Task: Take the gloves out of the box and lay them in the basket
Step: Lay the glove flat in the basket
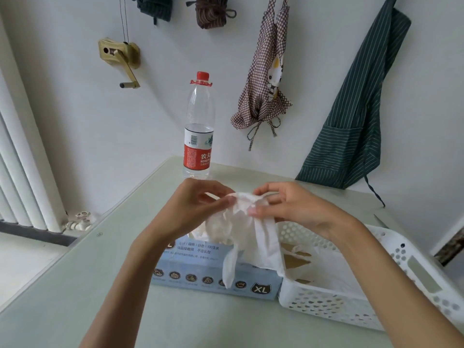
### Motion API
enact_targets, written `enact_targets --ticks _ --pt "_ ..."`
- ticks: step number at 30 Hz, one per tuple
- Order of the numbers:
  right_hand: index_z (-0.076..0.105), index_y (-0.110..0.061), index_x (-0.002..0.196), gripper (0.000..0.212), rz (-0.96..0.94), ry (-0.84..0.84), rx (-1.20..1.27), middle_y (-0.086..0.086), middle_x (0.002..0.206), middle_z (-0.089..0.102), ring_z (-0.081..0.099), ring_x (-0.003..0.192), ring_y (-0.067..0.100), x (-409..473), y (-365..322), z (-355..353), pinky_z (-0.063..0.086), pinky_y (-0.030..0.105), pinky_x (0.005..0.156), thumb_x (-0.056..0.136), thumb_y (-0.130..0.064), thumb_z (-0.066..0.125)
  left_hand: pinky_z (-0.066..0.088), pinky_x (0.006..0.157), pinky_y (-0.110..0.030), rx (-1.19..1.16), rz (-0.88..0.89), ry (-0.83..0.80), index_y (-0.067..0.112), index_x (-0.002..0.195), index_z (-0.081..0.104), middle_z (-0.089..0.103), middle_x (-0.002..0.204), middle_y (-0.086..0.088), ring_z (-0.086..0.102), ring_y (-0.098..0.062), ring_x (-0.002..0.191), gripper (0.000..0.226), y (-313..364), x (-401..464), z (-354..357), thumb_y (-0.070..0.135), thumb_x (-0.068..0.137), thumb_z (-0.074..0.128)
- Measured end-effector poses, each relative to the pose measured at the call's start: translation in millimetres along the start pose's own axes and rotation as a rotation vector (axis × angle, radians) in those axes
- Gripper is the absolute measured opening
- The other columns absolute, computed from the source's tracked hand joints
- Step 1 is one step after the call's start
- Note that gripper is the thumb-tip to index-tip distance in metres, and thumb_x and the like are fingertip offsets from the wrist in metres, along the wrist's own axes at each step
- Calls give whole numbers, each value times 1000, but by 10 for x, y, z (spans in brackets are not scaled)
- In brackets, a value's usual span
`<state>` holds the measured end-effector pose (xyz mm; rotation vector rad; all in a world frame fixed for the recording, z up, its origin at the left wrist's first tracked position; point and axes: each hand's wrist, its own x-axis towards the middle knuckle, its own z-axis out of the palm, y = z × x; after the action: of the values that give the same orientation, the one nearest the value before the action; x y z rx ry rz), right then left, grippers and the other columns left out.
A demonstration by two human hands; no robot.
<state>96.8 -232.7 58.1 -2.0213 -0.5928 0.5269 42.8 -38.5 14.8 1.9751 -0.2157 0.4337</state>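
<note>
A thin white disposable glove is pinched at its cuff between the left hand and the right hand, thumb and fingertips closed on the edge at both sides. It is held up over the pale blue cardboard glove box, its fingers hanging down across the box front; more white gloves bulge from the opening. The white perforated plastic basket touches the box on the right, and pale gloves seem to lie inside already.

Risks, as judged: the clinging film may drag extra gloves out of the box, or the limp glove may catch on the basket rim and drape outside.

Everything is carried by a pale green table. A clear plastic water bottle with red cap and label stands behind. Checked and striped aprons are hung on the white wall; a white radiator is seen at left.
</note>
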Motion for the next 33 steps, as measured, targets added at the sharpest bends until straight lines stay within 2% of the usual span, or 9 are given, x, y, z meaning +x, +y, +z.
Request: enact_targets --ticks 4,6,12,16,19,22,25,29,33 --pt "69 -20 100 22 41 64 -209 -1 98 72 67 91 14 -92 211 89 51 24 83 80 -19 76 50 61 -11 -57 -59 188 24 88 73 71 91 9 68 -3 75 8 33 9 -9 22 87 65" --pt "71 -25 94 10 35 140 -159 -8 93 72 64 89 5 -185 259 28 49 19 76 84 -27 71 47 58 -7 -63 -94 218 23 89 72 70 89 10 67 1 71 9 47 8 -58 22 89 63" --pt "68 -29 93 9 -6 354 78 -8 100 69 62 90 5 -390 353 -295 49 16 76 92 -27 59 45 59 -9 -9 -139 -34 15 95 71 72 79 8 66 -1 67 16 96 -27 64 23 92 57" --pt "68 -32 92 19 -32 336 -73 1 99 71 64 84 9 -441 350 -411 48 24 84 97 -34 50 39 91 -19 103 -74 -75 32 131 51 50 128 22 47 7 112 46 157 19 222 49 89 45" --pt "69 -31 91 23 -133 242 -166 -13 79 65 55 73 1 -501 279 -506 42 18 75 98 -35 48 32 105 -21 93 8 -308 38 141 35 38 139 25 38 7 124 69 312 150 405 61 79 55" --pt "66 -29 90 20 -184 195 -226 -25 67 57 47 62 -1 -571 215 -615 38 13 62 96 -36 48 46 97 -21 140 65 -420 24 123 57 64 117 11 60 -3 107 48 394 335 608 40 80 70" --pt "63 -28 101 32 -133 180 -163 -19 82 64 57 66 -6 -686 250 -771 41 9 62 78 -50 63 56 80 -28 110 114 -364 10 96 70 72 92 1 68 -13 85 16 480 500 728 20 84 70" --pt "68 -25 88 23 -151 325 -137 0 75 62 55 69 17 -825 355 -1001 41 26 69 77 -46 68 58 75 -26 25 75 -407 10 96 69 73 94 -4 70 -14 82 19 592 634 846 16 79 75" --pt "75 -19 96 17 -144 526 -6 -2 88 76 70 86 12 -920 454 -1204 52 18 77 86 -29 66 58 75 -25 7 34 -468 13 97 69 74 95 -4 71 -14 83 18 551 700 948 19 81 73"
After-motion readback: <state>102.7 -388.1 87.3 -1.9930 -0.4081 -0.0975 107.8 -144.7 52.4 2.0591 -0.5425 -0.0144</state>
